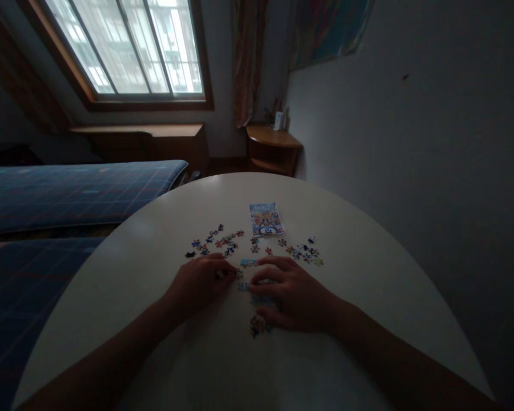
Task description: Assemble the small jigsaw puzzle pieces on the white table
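Hands apart, 2 forearms angled inward. Left hand (203, 279) pinches small, multicoloured jigsaw piece (239, 274) at fingertips; right hand (294, 294) spread, fingers curved, touching flat, light-blue jigsaw strip (244, 286) between hands.

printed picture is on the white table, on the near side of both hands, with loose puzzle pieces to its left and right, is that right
Not quite: the head view shows the printed picture on the far side of both the left hand and the right hand. It is on the white table, with loose puzzle pieces to its left and right.
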